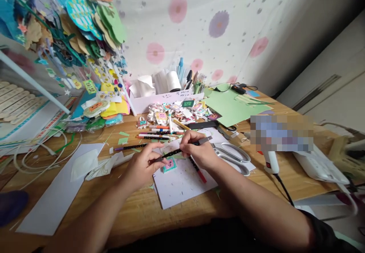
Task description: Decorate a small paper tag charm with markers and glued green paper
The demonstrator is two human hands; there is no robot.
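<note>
A black marker pen (172,153) spans the gap between my two hands, tilted up to the right. My left hand (148,162) pinches its left end, the tip or cap hidden by the fingers. Closed around the pen's other part is my right hand (198,148), with a dark grey end sticking out past the fingers. Just below the pen, a small pink card with a teal border and a drawn face (169,165) rests on white paper (182,188). Another dotted black marker with a red end (198,171) lies on that paper under my right hand.
Silver-handled scissors (232,155) lie right of my right hand. Behind are several markers (159,133), a heap of small paper cutouts (182,112) and a white box (168,100). A hot glue gun (269,160) stands at right; a white strip (61,192) lies at left.
</note>
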